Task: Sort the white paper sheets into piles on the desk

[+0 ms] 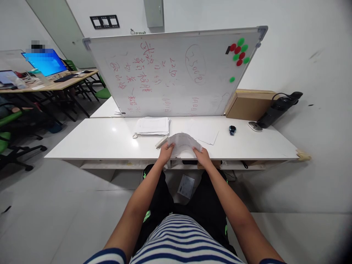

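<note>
Between my two hands a small stack of paper sheets [183,141] bows upward in an arch, just above the desk's front edge. My left hand [166,152] is closed on its left end with the thumb on top. My right hand [202,154] pinches the right end the same way. Close by the left hand lies a narrow whitish object [161,142], partly hidden, whose kind I cannot make out. Behind it rests a thicker pile of papers [152,125]. Flat loose sheets [209,136] lie behind the right hand.
A whiteboard [176,73] with red writing and magnets stands along the back of the white desk [90,139]. To the right are a watch [232,129], a computer mouse [255,126], a black bottle [277,112] and a cardboard box [249,104]. An open shelf runs below the desktop.
</note>
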Tool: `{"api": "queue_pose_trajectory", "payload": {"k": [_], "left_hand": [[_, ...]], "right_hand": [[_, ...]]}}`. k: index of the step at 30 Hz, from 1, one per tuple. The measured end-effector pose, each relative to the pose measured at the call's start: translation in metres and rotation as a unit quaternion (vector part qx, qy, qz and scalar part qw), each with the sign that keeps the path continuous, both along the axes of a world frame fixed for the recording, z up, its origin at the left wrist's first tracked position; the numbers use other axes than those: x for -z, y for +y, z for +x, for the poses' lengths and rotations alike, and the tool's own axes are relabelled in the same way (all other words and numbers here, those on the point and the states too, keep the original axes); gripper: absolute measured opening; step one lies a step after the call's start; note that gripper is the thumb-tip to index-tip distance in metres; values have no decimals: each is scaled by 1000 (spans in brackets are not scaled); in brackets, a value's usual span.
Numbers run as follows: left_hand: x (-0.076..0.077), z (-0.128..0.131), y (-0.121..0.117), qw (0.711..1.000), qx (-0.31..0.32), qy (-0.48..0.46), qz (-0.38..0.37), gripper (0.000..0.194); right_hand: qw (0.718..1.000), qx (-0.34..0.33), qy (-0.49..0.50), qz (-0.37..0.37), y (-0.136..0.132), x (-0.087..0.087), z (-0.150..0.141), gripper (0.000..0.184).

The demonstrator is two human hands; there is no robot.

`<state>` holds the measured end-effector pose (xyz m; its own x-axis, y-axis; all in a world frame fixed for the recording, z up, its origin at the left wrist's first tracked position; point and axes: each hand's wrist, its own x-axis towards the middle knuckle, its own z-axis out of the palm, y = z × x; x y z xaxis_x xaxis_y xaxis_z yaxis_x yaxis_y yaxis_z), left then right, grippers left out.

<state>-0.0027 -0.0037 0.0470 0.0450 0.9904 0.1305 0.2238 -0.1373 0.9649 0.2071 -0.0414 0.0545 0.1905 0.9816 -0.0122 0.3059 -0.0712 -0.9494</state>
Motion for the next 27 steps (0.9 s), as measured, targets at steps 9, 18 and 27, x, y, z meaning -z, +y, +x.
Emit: {"api": "queue_pose_trajectory", "payload": {"k": [9,18,27], "left_hand": [[3,-8,17,993,72,85,-36,38],[27,-1,18,890,-3,428,157,31],[29,-4,25,891,2,442,107,45]], "right_hand": [[998,22,-47,19,9,3,21,41],[944,32,-325,-40,17,11,31,43],[860,-72,-505,-33,77,17,86,48]]}}
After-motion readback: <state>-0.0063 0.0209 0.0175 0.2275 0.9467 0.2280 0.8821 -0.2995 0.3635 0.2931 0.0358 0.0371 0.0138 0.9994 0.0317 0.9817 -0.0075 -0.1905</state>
